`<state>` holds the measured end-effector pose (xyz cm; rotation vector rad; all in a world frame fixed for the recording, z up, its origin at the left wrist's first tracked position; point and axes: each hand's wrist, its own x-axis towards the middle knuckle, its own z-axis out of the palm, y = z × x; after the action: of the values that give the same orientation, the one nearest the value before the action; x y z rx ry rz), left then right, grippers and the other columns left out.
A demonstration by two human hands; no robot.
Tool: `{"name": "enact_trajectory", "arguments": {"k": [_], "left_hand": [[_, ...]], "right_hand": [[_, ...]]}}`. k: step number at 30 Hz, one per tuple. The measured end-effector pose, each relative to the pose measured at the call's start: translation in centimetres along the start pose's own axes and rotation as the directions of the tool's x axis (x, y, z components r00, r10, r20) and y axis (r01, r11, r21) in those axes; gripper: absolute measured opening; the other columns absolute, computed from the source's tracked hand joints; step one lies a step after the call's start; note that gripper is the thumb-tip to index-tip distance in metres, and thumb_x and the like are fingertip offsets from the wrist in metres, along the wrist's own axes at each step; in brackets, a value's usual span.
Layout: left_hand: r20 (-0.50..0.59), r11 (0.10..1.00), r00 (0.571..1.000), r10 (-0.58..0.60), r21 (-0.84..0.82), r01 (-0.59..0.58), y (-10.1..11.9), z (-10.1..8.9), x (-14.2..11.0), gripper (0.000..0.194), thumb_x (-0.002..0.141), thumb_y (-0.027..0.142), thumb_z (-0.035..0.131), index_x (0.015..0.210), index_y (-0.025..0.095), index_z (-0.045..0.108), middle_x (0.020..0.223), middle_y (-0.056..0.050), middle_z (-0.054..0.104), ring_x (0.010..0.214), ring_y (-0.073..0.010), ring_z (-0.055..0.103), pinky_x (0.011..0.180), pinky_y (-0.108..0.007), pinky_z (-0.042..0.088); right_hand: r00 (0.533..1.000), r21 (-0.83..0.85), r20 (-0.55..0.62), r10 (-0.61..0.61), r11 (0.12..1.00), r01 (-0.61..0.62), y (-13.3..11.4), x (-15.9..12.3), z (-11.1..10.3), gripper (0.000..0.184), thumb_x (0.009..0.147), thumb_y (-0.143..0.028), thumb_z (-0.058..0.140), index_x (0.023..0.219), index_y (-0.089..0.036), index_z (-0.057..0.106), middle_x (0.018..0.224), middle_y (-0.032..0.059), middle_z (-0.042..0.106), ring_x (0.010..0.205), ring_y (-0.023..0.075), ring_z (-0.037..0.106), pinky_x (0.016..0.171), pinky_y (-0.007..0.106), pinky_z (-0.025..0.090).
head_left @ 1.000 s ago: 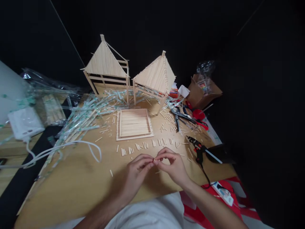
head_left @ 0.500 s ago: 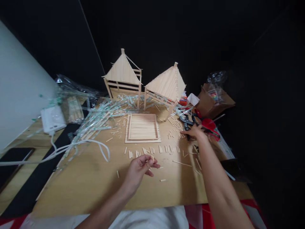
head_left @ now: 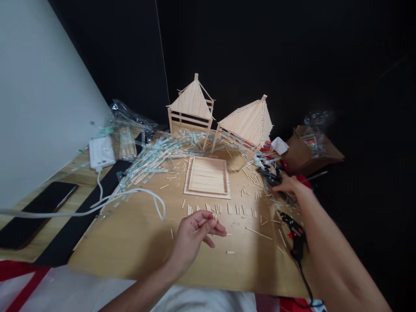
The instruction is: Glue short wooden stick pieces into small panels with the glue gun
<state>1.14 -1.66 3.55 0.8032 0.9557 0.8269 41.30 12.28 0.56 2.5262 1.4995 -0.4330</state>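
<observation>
My left hand [head_left: 198, 229] is closed in a pinch on a short wooden stick [head_left: 215, 217], held above the near part of the table. My right hand [head_left: 288, 185] reaches to the far right with its fingers apart, beside a dark hand tool [head_left: 269, 174] whose kind I cannot make out. Between the two hands lies a row of small stick bundles [head_left: 238, 210]. Just behind the row sits a shallow tray of wooden sticks [head_left: 208, 173]. A black glue gun [head_left: 295, 236] with a lit red light rests next to my right forearm.
Two stick-built house models with peaked roofs, a left one [head_left: 194, 102] and a tilted right one [head_left: 245, 123], stand at the back. Taped stick strips [head_left: 152, 160], a white power bank [head_left: 101, 152], a cable [head_left: 130, 190] and a phone [head_left: 35, 212] lie left. A cardboard box [head_left: 297, 151] stands right.
The view has swung left, so the table appears farther right and the glue gun is uncovered. My left hand keeps its pinch on the stick; my right hand stays by the dark tools, drawn slightly rightward.
</observation>
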Motion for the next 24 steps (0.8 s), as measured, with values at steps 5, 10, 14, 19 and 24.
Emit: {"name": "enact_trajectory", "arguments": {"k": [5,10,14,19,24], "left_hand": [[0.021,0.998,1.0,-0.021,-0.064,0.022,0.0,0.0,0.0,0.032,0.073,0.043,0.07,0.078,0.014,0.057,0.076,-0.009,0.072,0.074,-0.02,0.07,0.05,-0.02,0.046],[0.2,0.897,0.947,-0.251,-0.321,0.305,-0.2,-0.1,0.3,0.022,0.075,0.031,0.072,0.085,0.014,0.062,0.095,-0.009,0.073,0.087,-0.0173,0.07,0.06,-0.017,0.05],[0.289,0.84,0.919,-0.267,-0.397,0.369,-0.2,0.2,0.6,0.017,0.078,0.025,0.07,0.091,0.014,0.068,0.117,-0.011,0.066,0.103,-0.0186,0.065,0.075,-0.02,0.053],[0.287,0.855,0.927,-0.242,-0.388,0.343,-0.5,1.0,0.8,0.016,0.076,0.025,0.072,0.089,0.014,0.073,0.119,-0.008,0.065,0.103,-0.0181,0.064,0.074,-0.017,0.053],[0.239,0.88,0.945,-0.225,-0.366,0.302,-1.2,1.3,0.4,0.014,0.072,0.024,0.076,0.082,0.014,0.074,0.084,-0.004,0.074,0.072,-0.01,0.067,0.067,-0.017,0.054]], "right_hand": [[1.0,-0.055,-0.029,0.003,0.998,-0.004,0.0,-2.8,-4.0,0.07,0.056,-0.038,0.074,0.119,-0.012,0.058,0.098,0.019,0.068,0.09,0.0365,0.065,0.071,0.038,0.048],[0.975,-0.084,-0.223,0.024,0.996,-0.043,-0.4,-8.9,-7.5,0.056,0.076,-0.043,0.056,0.121,-0.011,0.052,0.103,0.0263,0.062,0.094,0.0382,0.061,0.066,0.042,0.039],[0.904,0.253,-0.407,-0.131,0.935,0.25,-2.8,-16.3,-6.2,0.035,0.08,-0.043,0.057,0.107,-0.022,0.052,0.086,0.0108,0.066,0.07,0.0235,0.06,0.06,0.035,0.039],[0.847,0.737,-0.254,-0.466,0.474,0.482,-8.6,-24.2,-0.6,0.047,0.069,-0.034,0.075,0.103,-0.026,0.044,0.087,0.0,0.062,0.077,0.0175,0.059,0.067,0.027,0.045],[0.843,0.797,-0.263,-0.469,0.386,0.464,-11.5,-26.4,2.2,0.04,0.071,-0.027,0.073,0.099,-0.026,0.045,0.087,-0.0021,0.059,0.079,0.0162,0.059,0.068,0.025,0.045]]}}
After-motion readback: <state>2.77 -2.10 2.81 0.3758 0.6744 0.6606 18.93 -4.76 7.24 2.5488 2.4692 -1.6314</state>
